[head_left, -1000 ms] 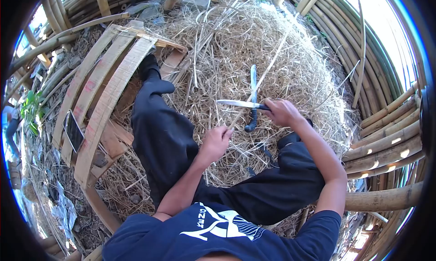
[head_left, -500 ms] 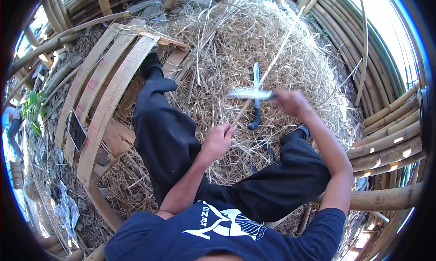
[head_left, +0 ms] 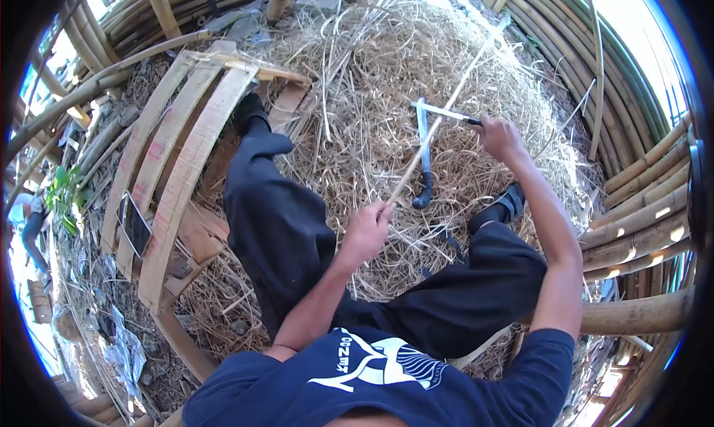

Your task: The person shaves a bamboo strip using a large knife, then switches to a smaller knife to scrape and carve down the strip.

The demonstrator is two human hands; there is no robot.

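Observation:
My left hand (head_left: 366, 232) is closed round the near end of a long, thin bamboo stick (head_left: 410, 171), which slants away up to the right. In my right hand (head_left: 502, 138) is the dark handle of a knife (head_left: 450, 115). Its pale blade points left and lies across the stick's middle; whether it touches the stick I cannot tell. Beneath them a second long blade with a black, hooked handle (head_left: 424, 182) rests on the shavings, partly hidden by the stick and the knife.
Bamboo shavings (head_left: 372, 78) cover the ground between my legs. On the left stands a slatted wooden bench (head_left: 190, 163) with a phone (head_left: 134, 226) on it. Bamboo poles (head_left: 632, 115) line the right side. A person (head_left: 31, 230) is partly visible at the far left.
My right hand has moved up and slightly right with the knife, whose blade was blurred and lower before. My left hand keeps its hold on the stick, with little movement.

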